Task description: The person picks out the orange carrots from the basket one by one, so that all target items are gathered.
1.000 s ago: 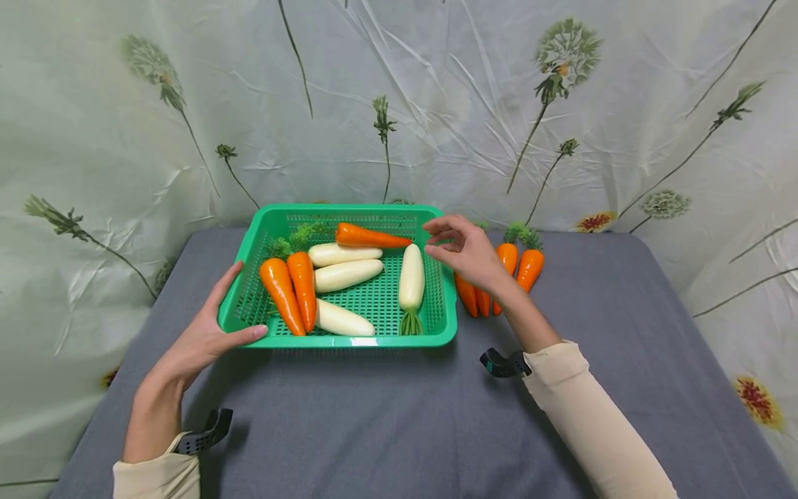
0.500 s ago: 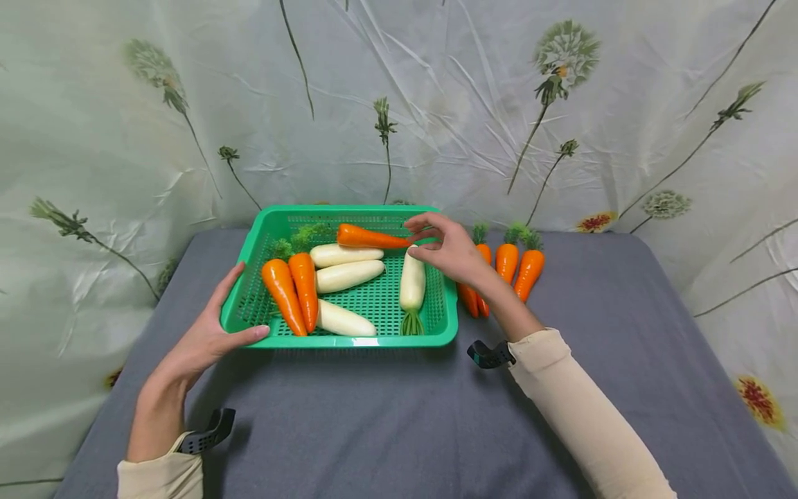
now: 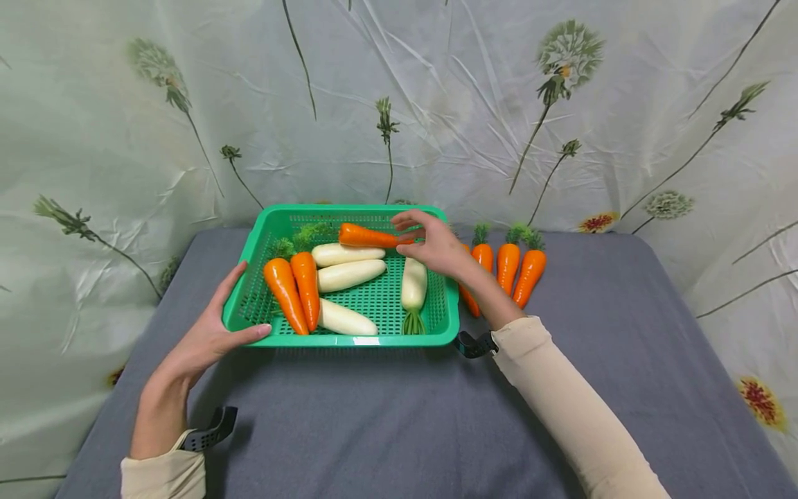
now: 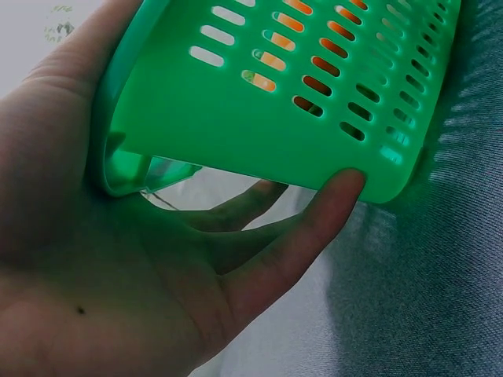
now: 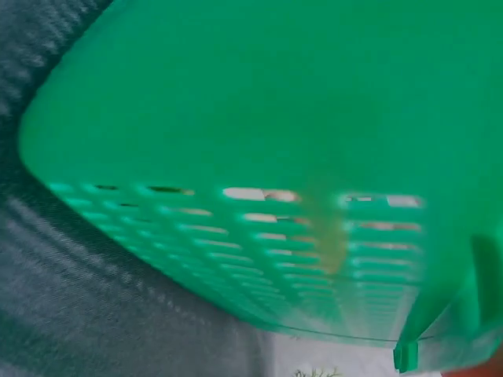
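The left hand [image 3: 212,338] grips the near-left corner of the green basket [image 3: 349,341], thumb over its near rim and fingers spread along its left wall; the left wrist view shows a fingertip against that wall. The right hand [image 3: 433,246] reaches over the basket's right end, thumb and fingers half curled about the thin tip of an orange carrot [image 3: 366,236]; I cannot tell whether they pinch it. That carrot lies along the basket's far side, beside or partly on a white radish [image 3: 348,254].

The likeliest trouble is a slip: the carrot looks glossy and tapers where the fingers are, so its thick end could sag or swing and roll the radish. The leafy radish [image 3: 414,285] at the basket's right end lies partly beneath the right hand, and a careless knuckle could push it. A hard pull by the left hand could skew the basket.

The surface under the basket is covered with grey cloth [image 3: 368,430], softly creased. More carrots [image 3: 530,274] lie on it just right of the basket. Behind the basket hangs a pale, wrinkled curtain [image 3: 436,166] printed with dandelions, closing off the room.
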`<control>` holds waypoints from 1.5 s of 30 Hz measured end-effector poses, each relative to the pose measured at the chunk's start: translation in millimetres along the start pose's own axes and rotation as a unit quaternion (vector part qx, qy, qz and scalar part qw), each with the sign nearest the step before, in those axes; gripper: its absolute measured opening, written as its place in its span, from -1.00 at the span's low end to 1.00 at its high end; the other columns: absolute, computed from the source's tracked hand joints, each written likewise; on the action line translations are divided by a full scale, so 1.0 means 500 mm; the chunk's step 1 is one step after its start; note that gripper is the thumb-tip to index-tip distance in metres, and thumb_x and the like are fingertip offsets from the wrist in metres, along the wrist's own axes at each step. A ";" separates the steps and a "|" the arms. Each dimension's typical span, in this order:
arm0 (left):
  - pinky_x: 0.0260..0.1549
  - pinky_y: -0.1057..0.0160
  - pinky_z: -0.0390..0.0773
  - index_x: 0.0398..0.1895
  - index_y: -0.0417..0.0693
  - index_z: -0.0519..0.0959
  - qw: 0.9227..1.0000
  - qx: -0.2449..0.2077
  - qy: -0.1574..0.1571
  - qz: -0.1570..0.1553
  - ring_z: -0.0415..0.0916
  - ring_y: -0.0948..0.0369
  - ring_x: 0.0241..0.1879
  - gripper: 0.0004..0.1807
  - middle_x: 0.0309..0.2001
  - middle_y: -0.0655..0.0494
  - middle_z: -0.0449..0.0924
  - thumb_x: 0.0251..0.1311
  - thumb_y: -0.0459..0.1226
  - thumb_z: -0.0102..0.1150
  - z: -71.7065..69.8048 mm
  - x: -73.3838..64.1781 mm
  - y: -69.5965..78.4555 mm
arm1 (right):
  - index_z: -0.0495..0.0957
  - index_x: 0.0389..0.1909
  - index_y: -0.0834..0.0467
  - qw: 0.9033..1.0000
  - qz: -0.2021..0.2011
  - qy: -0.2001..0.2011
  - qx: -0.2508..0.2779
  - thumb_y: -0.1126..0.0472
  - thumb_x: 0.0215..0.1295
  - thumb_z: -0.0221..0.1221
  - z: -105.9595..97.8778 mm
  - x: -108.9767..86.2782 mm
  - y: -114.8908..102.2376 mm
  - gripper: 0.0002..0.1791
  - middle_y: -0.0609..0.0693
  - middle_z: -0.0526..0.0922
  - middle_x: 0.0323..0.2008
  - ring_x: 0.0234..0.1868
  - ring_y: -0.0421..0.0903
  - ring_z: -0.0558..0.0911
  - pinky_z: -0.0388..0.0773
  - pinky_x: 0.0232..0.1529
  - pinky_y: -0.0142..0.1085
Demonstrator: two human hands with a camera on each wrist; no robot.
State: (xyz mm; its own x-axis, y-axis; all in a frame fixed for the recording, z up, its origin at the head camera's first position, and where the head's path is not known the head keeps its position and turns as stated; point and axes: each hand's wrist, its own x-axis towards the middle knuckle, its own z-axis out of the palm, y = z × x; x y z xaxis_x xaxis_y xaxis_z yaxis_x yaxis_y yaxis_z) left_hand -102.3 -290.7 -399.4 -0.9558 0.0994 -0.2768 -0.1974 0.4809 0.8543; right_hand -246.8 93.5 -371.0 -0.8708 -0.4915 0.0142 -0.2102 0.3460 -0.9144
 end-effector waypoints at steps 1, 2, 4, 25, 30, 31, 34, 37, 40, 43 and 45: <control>0.05 0.39 0.35 0.63 0.72 -0.43 1.000 0.000 0.001 0.000 0.21 0.06 0.37 0.22 0.65 -0.22 -0.11 0.34 -0.13 0.36 0.000 0.000 0.001 | 0.40 0.41 0.28 1.000 -0.002 -0.005 -0.007 0.42 0.44 0.23 0.000 0.004 0.000 -0.45 0.31 0.48 0.35 0.31 0.23 0.58 0.62 0.22 -0.01; 0.04 0.42 0.35 0.63 0.71 -0.42 1.000 -0.001 0.000 0.001 0.22 0.07 0.36 0.22 0.64 -0.22 -0.10 0.34 -0.13 0.36 0.001 0.000 0.001 | 0.40 0.42 0.28 1.000 -0.004 -0.010 -0.014 0.43 0.44 0.22 0.000 0.007 -0.001 -0.45 0.31 0.48 0.35 0.32 0.22 0.57 0.62 0.22 -0.01; 0.05 0.40 0.35 0.63 0.71 -0.42 1.000 -0.002 -0.001 0.002 0.22 0.07 0.36 0.22 0.64 -0.22 -0.11 0.34 -0.13 0.36 0.002 -0.001 0.002 | 0.39 0.43 0.29 0.999 -0.008 -0.018 -0.032 0.44 0.43 0.22 -0.001 0.012 -0.001 -0.44 0.31 0.47 0.36 0.34 0.22 0.55 0.61 0.23 0.01; 0.09 0.38 0.33 0.64 0.70 -0.40 1.000 -0.009 -0.001 0.008 0.19 0.08 0.36 0.21 0.65 -0.18 -0.14 0.34 -0.15 0.35 0.000 -0.003 -0.003 | 0.19 0.58 0.19 0.991 0.030 -0.077 -0.102 0.33 0.41 0.30 -0.001 0.033 -0.004 -0.21 0.23 0.30 0.53 0.55 0.17 0.32 0.35 0.50 0.00; 0.21 0.07 0.28 0.63 0.72 -0.41 1.000 -0.010 -0.004 0.009 0.09 -0.06 0.46 0.21 0.68 -0.18 -0.23 0.34 -0.15 0.36 -0.001 -0.003 0.001 | 0.19 0.58 0.17 0.990 0.032 -0.084 -0.106 0.31 0.41 0.31 -0.003 0.025 -0.010 -0.21 0.21 0.31 0.53 0.55 0.16 0.32 0.41 0.44 0.03; 0.21 0.09 0.30 0.63 0.72 -0.42 1.000 -0.010 -0.004 0.009 0.10 -0.07 0.46 0.22 0.68 -0.19 -0.22 0.34 -0.15 0.36 -0.001 -0.002 0.001 | 0.19 0.58 0.17 0.990 0.032 -0.085 -0.106 0.31 0.41 0.31 -0.004 0.023 -0.010 -0.21 0.21 0.32 0.53 0.55 0.16 0.32 0.42 0.43 0.04; 0.13 0.29 0.37 0.63 0.71 -0.42 1.000 -0.008 -0.005 0.010 0.14 -0.05 0.44 0.22 0.67 -0.21 -0.19 0.34 -0.14 0.36 0.000 -0.001 0.001 | 0.20 0.58 0.18 0.989 0.030 -0.092 -0.109 0.30 0.41 0.30 -0.007 0.018 -0.012 -0.22 0.21 0.32 0.52 0.54 0.17 0.33 0.42 0.43 0.04; 0.01 0.46 0.37 0.64 0.71 -0.41 1.000 -0.010 -0.005 0.011 0.18 -0.01 0.40 0.22 0.66 -0.22 -0.16 0.34 -0.15 0.36 0.001 -0.002 0.001 | 0.17 0.59 0.18 0.988 0.032 -0.107 -0.110 0.29 0.41 0.31 -0.012 0.014 -0.016 -0.19 0.20 0.29 0.54 0.55 0.17 0.31 0.39 0.45 0.06; 0.00 0.51 0.36 0.64 0.70 -0.40 1.000 -0.015 -0.004 0.013 0.18 0.02 0.40 0.22 0.66 -0.21 -0.16 0.33 -0.16 0.37 0.000 -0.002 0.001 | 0.15 0.60 0.16 0.985 0.037 -0.124 -0.110 0.27 0.40 0.32 -0.019 0.009 -0.024 -0.17 0.19 0.27 0.56 0.56 0.18 0.28 0.33 0.49 0.11; 0.00 0.53 0.35 0.64 0.71 -0.39 1.000 -0.018 -0.004 0.014 0.17 0.03 0.40 0.21 0.66 -0.20 -0.16 0.33 -0.16 0.37 -0.001 -0.003 0.000 | 0.15 0.60 0.16 0.984 0.039 -0.129 -0.113 0.23 0.40 0.33 -0.027 0.009 -0.032 -0.16 0.19 0.29 0.54 0.56 0.18 0.29 0.29 0.51 0.13; 0.01 0.51 0.33 0.64 0.71 -0.39 1.000 -0.018 -0.004 0.013 0.14 0.03 0.41 0.21 0.67 -0.19 -0.17 0.33 -0.16 0.37 -0.002 -0.004 -0.001 | 0.16 0.60 0.16 0.985 0.040 -0.126 -0.115 0.22 0.39 0.34 -0.031 0.011 -0.037 -0.16 0.19 0.32 0.53 0.55 0.17 0.31 0.30 0.51 0.11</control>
State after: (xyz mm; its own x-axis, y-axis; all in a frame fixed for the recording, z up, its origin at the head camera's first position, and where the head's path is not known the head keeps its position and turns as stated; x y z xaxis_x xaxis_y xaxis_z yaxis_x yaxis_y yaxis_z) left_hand -100.5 -292.3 -398.9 -0.9589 0.1187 -0.2578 -0.1804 0.4464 0.8765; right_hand -254.8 96.9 -347.7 -0.7570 -0.6275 -0.1819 -0.2651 0.5494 -0.7924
